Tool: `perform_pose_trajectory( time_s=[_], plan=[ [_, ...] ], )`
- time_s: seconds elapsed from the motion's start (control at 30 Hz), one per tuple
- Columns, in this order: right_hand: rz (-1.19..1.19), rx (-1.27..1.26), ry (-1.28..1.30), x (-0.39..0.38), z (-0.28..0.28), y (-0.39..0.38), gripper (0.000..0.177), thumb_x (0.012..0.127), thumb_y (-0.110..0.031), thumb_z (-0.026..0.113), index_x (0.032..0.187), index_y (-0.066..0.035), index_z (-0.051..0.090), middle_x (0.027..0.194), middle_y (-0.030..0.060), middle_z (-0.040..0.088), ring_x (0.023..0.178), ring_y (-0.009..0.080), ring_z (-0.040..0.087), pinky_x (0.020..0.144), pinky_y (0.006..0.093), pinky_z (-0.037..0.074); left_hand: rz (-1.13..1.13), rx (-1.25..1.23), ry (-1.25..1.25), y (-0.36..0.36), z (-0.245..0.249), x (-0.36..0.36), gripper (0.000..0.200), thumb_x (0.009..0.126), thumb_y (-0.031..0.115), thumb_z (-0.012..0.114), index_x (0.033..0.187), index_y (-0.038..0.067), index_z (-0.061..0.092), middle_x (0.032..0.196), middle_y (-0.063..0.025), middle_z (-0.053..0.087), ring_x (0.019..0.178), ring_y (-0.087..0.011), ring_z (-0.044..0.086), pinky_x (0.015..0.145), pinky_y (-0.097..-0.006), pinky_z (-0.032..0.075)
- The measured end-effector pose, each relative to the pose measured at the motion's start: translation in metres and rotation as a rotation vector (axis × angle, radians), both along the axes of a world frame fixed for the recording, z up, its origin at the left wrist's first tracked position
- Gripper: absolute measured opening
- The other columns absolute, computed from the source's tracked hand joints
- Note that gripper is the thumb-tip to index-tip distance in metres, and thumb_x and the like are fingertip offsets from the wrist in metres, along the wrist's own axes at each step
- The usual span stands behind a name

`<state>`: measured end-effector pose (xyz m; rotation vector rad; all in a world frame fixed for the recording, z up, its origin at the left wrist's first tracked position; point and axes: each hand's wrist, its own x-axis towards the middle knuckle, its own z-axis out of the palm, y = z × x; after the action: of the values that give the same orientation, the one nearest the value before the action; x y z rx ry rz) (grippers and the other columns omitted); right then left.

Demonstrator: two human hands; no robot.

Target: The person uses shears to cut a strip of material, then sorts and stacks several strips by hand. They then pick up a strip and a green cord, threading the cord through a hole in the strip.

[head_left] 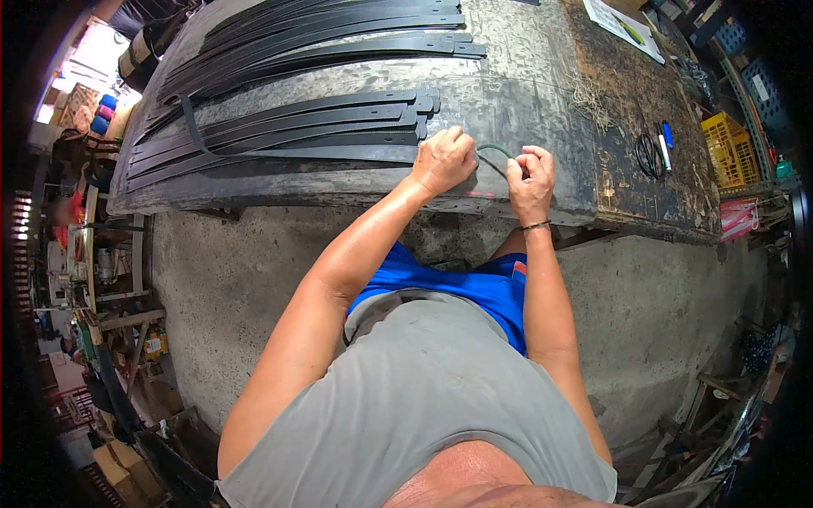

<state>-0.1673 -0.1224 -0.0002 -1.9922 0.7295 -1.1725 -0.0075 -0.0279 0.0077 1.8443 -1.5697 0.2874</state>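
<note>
My left hand is closed at the right end of a long black strap, near the table's front edge. That strap runs off to the left and bends up in a loop. Between my hands curves a thin dark green strip; whether it is part of the strap is hidden by my left fingers. My right hand pinches its other end, fingers curled. Just left of my left hand lies a fanned bundle of black straps with slotted ends.
More black straps lie at the back of the worktable. To the right are tangled string, black-handled scissors, a white marker, a blue pen and paper. A yellow crate stands beyond the right edge.
</note>
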Motion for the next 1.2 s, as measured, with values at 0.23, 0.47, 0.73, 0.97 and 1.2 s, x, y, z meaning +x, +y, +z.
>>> perform_pose_trajectory(
  time_s=[0.23,0.47,0.73,0.97,1.2],
  plan=[
    [0.034,0.104,-0.054,-0.012,-0.006,-0.007,0.004,0.077,-0.002,0.065,0.078,-0.001,0.061,0.105,0.0088,0.056,0.068,0.0110,0.056,0.059,0.0243,0.046,-0.284,0.073,0.147,0.028,-0.004,0.025,0.015,0.069,0.013,0.064,0.062,0.004,0.054,0.076,-0.0087,0.059,0.073,-0.0277,0.058,0.066,-0.0367,0.048],
    [0.130,0.024,-0.083,-0.015,-0.013,-0.012,0.005,0.075,-0.002,0.065,0.078,-0.001,0.062,0.107,0.0098,0.057,0.077,0.0129,0.056,0.062,0.0259,0.047,-0.228,0.090,0.220,0.032,-0.003,0.019,0.008,0.069,0.008,0.063,0.072,0.005,0.056,0.074,-0.0086,0.055,0.075,-0.0275,0.058,0.066,-0.0363,0.048],
    [0.047,0.155,-0.138,-0.016,-0.019,-0.019,0.006,0.085,-0.001,0.061,0.080,0.002,0.059,0.113,0.0097,0.051,0.080,0.0131,0.061,0.071,0.0262,0.055,-0.092,0.086,-0.087,0.022,0.002,0.010,0.023,0.079,0.021,0.069,0.098,0.010,0.063,0.091,-0.0057,0.059,0.092,-0.0251,0.056,0.077,-0.0346,0.043],
    [0.022,0.362,-0.290,0.000,-0.009,-0.020,0.010,0.083,-0.006,0.065,0.080,0.001,0.059,0.106,0.0089,0.054,0.070,0.0120,0.061,0.063,0.0245,0.050,-0.042,0.055,-0.223,0.012,0.001,0.021,0.016,0.083,0.026,0.066,0.083,0.012,0.058,0.071,-0.0029,0.057,0.065,-0.0218,0.060,0.056,-0.0330,0.050],
    [0.013,0.152,-0.098,0.002,-0.003,-0.006,0.006,0.079,-0.004,0.067,0.079,-0.002,0.062,0.102,0.0069,0.056,0.065,0.0083,0.054,0.058,0.0223,0.045,0.012,0.073,-0.247,0.016,0.004,0.013,0.018,0.081,0.029,0.068,0.083,0.013,0.059,0.072,-0.0016,0.056,0.066,-0.0189,0.060,0.058,-0.0311,0.049]
  ],
)
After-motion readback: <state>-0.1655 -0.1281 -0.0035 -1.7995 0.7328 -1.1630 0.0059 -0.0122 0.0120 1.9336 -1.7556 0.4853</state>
